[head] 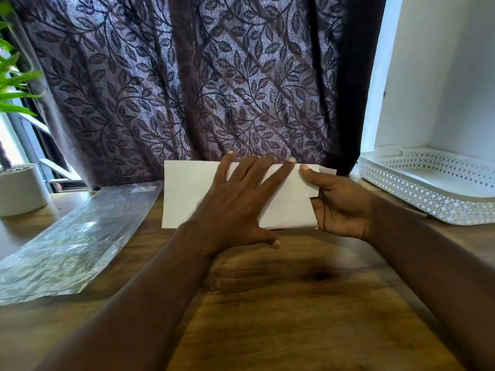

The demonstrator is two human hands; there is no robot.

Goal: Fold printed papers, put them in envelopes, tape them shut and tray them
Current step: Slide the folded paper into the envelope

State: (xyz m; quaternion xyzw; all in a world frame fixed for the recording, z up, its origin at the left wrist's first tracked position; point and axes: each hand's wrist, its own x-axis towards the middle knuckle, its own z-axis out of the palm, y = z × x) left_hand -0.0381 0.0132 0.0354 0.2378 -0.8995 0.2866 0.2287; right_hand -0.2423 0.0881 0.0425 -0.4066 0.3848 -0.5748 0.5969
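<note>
Paper [192,194] centre; plastic sleeve [72,242] left, tray [428,194] right

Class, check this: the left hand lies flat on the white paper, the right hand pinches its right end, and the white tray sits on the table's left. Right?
No. The head view shows the tray on the right of the table, not the left. The rest holds: left hand flat on the paper, right hand pinching its right end.

A folded white paper [187,194] is pressed flat on the wooden bench [294,303] by the left hand [238,202], its right end pinched by the right hand [337,202], a white tray [428,194] near.
</note>
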